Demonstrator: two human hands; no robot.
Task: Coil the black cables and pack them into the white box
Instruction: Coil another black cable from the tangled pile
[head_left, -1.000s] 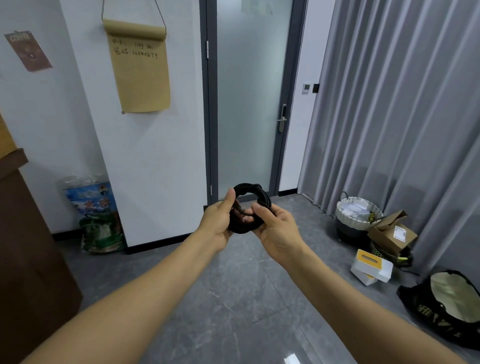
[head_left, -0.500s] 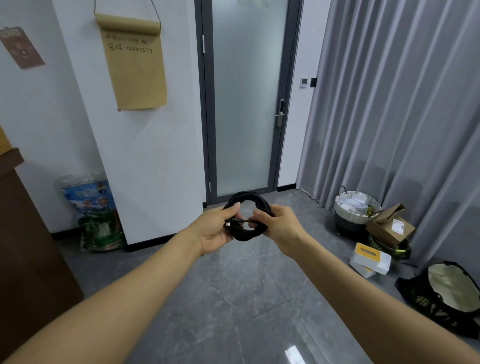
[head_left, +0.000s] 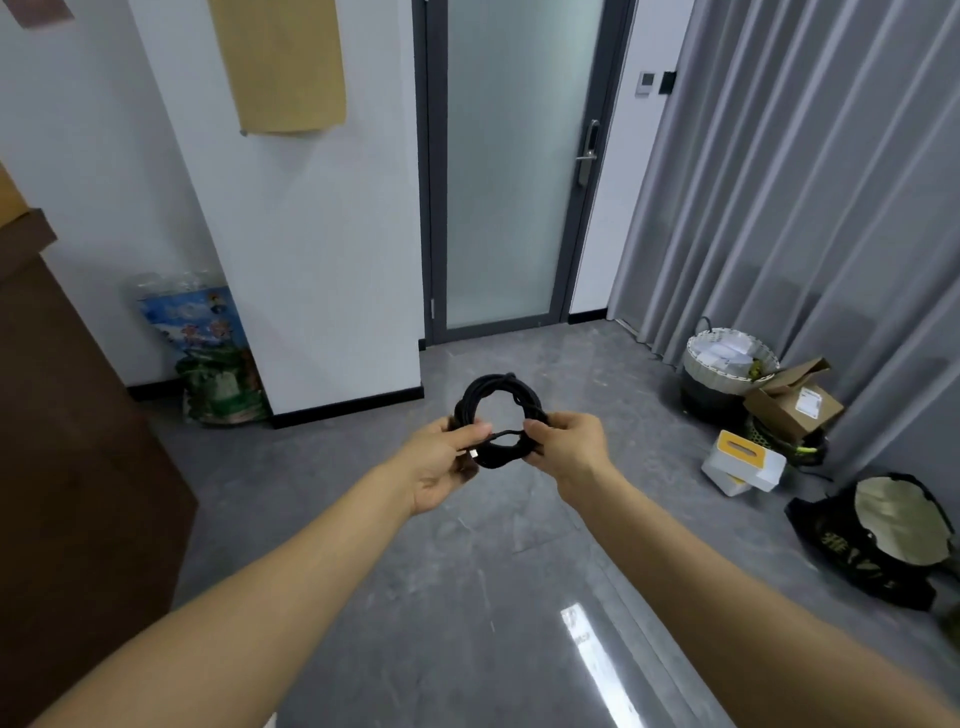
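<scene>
Over a grey tiled floor (head_left: 467, 571), the left hand (head_left: 441, 462) and right hand (head_left: 569, 449) each pinch a side of the coiled black cable (head_left: 498, 400) held in mid-air, the frosted glass door (head_left: 514, 166) standing beyond.
</scene>
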